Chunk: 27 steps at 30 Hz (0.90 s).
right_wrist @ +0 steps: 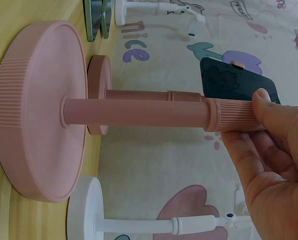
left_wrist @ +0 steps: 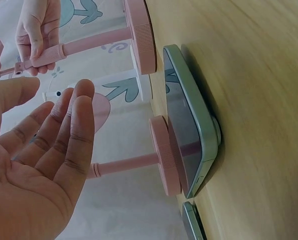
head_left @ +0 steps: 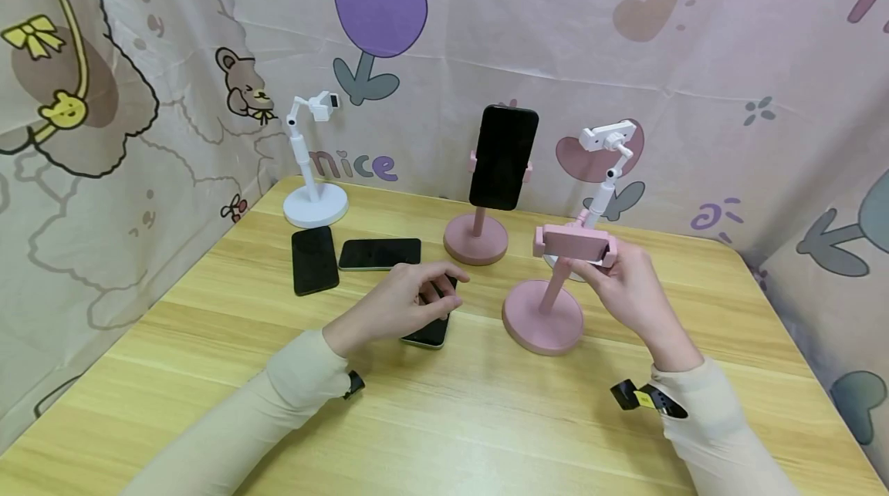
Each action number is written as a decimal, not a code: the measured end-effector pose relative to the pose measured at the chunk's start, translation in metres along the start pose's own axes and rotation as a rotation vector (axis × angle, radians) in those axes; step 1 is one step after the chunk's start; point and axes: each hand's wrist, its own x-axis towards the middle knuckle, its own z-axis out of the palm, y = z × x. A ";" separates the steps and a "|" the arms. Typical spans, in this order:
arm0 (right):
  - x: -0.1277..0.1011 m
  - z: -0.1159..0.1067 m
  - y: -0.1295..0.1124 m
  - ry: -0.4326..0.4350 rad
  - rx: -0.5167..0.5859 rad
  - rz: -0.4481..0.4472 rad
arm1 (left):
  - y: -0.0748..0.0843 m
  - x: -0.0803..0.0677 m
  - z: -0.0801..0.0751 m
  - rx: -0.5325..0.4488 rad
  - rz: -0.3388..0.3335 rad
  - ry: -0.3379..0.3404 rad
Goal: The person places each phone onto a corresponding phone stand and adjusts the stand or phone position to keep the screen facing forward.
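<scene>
My right hand [head_left: 633,289] grips the upper post of a pink phone stand [head_left: 543,318], at the front right of the table. In the right wrist view, thumb and fingers lie around its ribbed collar [right_wrist: 235,114]. The stand's holder [head_left: 575,243] has no phone in it. My left hand [head_left: 396,297] hovers over a phone [head_left: 429,334] with a pale green edge, fingers loosely bent and thumb apart. The left wrist view shows nothing in that palm, and the phone [left_wrist: 201,122] lying flat on the wood beside it.
Behind, a second pink stand [head_left: 476,240] holds a black phone [head_left: 504,156] upright. White stands are at the back left [head_left: 316,205] and behind the right hand [head_left: 608,137]. Two more phones lie at left, one lengthwise [head_left: 316,260] and one crosswise [head_left: 380,253]. A printed curtain hangs around the table.
</scene>
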 end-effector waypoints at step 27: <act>0.004 0.006 0.004 -0.003 0.042 -0.023 | -0.001 0.002 0.002 0.018 0.007 -0.002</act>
